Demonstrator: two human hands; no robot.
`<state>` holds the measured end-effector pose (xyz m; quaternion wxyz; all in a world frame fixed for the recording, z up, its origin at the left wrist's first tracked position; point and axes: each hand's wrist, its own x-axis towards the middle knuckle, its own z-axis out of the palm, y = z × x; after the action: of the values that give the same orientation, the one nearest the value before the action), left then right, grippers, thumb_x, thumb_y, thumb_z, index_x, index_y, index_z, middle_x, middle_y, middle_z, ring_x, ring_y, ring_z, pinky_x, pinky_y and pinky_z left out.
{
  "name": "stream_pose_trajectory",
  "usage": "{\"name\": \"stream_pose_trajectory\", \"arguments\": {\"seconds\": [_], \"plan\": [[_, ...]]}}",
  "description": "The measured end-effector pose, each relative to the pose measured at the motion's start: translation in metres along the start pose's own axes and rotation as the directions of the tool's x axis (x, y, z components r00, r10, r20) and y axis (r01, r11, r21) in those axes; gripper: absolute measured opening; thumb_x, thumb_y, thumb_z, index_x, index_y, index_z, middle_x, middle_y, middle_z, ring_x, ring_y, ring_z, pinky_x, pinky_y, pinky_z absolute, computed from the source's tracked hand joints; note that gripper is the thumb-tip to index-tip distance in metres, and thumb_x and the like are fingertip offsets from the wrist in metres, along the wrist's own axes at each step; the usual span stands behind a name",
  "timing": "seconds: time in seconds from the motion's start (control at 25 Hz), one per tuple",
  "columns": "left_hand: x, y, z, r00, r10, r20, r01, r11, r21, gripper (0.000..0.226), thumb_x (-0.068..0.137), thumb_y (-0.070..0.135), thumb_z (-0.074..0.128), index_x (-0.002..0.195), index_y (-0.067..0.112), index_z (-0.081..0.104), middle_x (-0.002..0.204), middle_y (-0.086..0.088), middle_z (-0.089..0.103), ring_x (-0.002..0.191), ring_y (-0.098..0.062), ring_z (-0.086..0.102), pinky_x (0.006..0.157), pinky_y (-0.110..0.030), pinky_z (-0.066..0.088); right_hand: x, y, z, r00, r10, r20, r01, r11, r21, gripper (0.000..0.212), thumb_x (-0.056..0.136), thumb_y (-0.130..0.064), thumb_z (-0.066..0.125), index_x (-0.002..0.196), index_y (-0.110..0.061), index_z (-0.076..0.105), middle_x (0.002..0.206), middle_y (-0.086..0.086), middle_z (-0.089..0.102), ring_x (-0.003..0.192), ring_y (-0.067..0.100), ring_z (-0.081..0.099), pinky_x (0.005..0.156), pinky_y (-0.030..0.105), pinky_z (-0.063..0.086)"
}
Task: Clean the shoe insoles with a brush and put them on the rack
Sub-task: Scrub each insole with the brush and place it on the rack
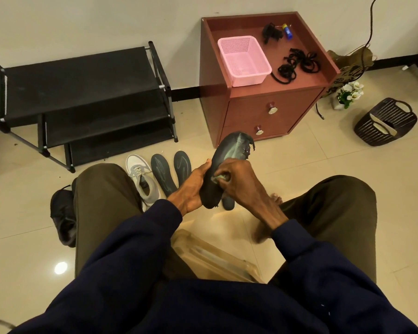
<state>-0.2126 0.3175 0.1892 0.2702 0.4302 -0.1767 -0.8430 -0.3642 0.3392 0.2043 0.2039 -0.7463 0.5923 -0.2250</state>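
My left hand point(191, 189) grips a dark, worn insole point(229, 153) by its lower edge and holds it up above the floor. My right hand point(237, 179) presses a small greenish brush point(219, 178) against the insole's middle, fingers curled round it; most of the brush is hidden. Two dark insoles point(161, 173) point(182, 165) lie side by side on the tiles in front of me. Another insole's end point(228, 203) peeks out below my hands. The black three-tier shoe rack point(82, 92) stands against the wall at the left, with bare shelves.
A grey-white sneaker point(143, 182) sits left of the insoles and a black shoe point(62, 213) beside my left knee. A brown cabinet point(263, 112) carries a pink basket point(244, 60) and black laces point(297, 65). A dark woven basket point(385, 121) stands at the right.
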Motion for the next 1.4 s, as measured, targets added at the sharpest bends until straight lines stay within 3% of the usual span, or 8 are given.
{"name": "stream_pose_trajectory", "arguments": {"seconds": [0.16,0.24,0.36,0.6,0.8,1.04,1.24,1.4], "plan": [[0.002,-0.001,0.002,1.0,-0.012,0.016,0.012,1.0,-0.006,0.045,0.107,0.045,0.042,0.133,0.012,0.059,0.124,-0.019,0.07,0.108,-0.037,0.07,0.103,-0.052,0.05,0.006,0.013,-0.011,0.961,0.138,-0.241,-0.158,0.985,-0.066,0.009,0.086,0.0,0.073,0.094,-0.004,0.075,0.092,0.012,0.071,0.086,0.023,0.064,0.075,0.017,0.043],[0.003,-0.002,-0.001,1.0,-0.01,-0.012,0.01,1.0,-0.015,0.045,0.105,0.046,0.046,0.129,0.012,0.063,0.123,-0.017,0.07,0.11,-0.032,0.068,0.104,-0.051,0.05,0.001,0.001,-0.003,0.983,0.097,-0.158,-0.104,0.994,-0.04,0.012,0.087,-0.004,0.075,0.098,-0.007,0.077,0.095,0.009,0.072,0.088,0.019,0.064,0.078,0.017,0.045],[0.001,-0.002,-0.002,1.0,-0.01,-0.028,0.01,1.0,0.021,0.044,0.106,0.046,0.045,0.116,0.012,0.07,0.104,-0.011,0.073,0.091,-0.022,0.071,0.084,-0.039,0.059,-0.006,-0.015,0.004,1.0,0.009,0.003,-0.009,0.998,0.066,0.015,0.083,-0.005,0.078,0.095,-0.013,0.079,0.093,0.001,0.074,0.082,0.011,0.065,0.075,0.02,0.052],[0.001,-0.003,0.005,0.999,-0.029,0.034,0.028,0.999,0.019,0.05,0.108,0.047,0.037,0.132,0.01,0.06,0.123,-0.02,0.07,0.104,-0.036,0.072,0.102,-0.052,0.05,0.006,0.016,-0.01,0.951,0.205,-0.23,-0.217,0.976,-0.028,0.008,0.083,-0.001,0.075,0.086,-0.009,0.075,0.083,0.005,0.071,0.073,0.016,0.065,0.065,0.034,0.058],[0.001,-0.001,0.0,1.0,0.002,-0.019,-0.001,1.0,0.026,0.045,0.106,0.047,0.045,0.12,0.011,0.068,0.106,-0.011,0.073,0.092,-0.022,0.072,0.085,-0.039,0.058,-0.006,-0.018,-0.001,0.996,0.086,0.033,-0.09,0.985,0.145,0.011,0.083,-0.005,0.078,0.089,-0.014,0.079,0.084,-0.003,0.074,0.071,0.003,0.065,0.065,0.015,0.053],[0.0,-0.001,0.003,0.998,-0.026,0.058,0.026,1.0,0.004,0.046,0.108,0.046,0.037,0.123,0.012,0.065,0.127,-0.019,0.069,0.108,-0.038,0.07,0.104,-0.053,0.047,0.01,0.019,-0.015,0.921,0.232,-0.314,-0.245,0.97,-0.003,0.007,0.084,-0.004,0.076,0.088,-0.01,0.075,0.086,0.004,0.071,0.075,0.014,0.065,0.068,0.033,0.059],[-0.001,-0.001,0.002,1.0,-0.022,0.0,0.022,1.0,-0.012,0.04,0.106,0.044,0.046,0.112,0.013,0.071,0.105,-0.012,0.072,0.093,-0.024,0.07,0.095,-0.045,0.053,-0.001,-0.015,0.0,0.999,0.043,-0.025,-0.04,0.993,0.115,0.015,0.083,-0.005,0.077,0.094,-0.014,0.079,0.093,0.001,0.073,0.08,0.008,0.064,0.074,0.02,0.056],[-0.002,0.0,0.006,0.998,-0.036,0.051,0.035,0.999,0.012,0.039,0.107,0.042,0.041,0.12,0.013,0.065,0.11,-0.015,0.075,0.095,-0.033,0.074,0.094,-0.049,0.053,0.012,0.014,-0.01,0.951,0.134,-0.278,-0.14,0.99,-0.003,0.015,0.084,-0.004,0.078,0.097,-0.01,0.077,0.094,0.005,0.072,0.085,0.015,0.064,0.078,0.031,0.057]]}}
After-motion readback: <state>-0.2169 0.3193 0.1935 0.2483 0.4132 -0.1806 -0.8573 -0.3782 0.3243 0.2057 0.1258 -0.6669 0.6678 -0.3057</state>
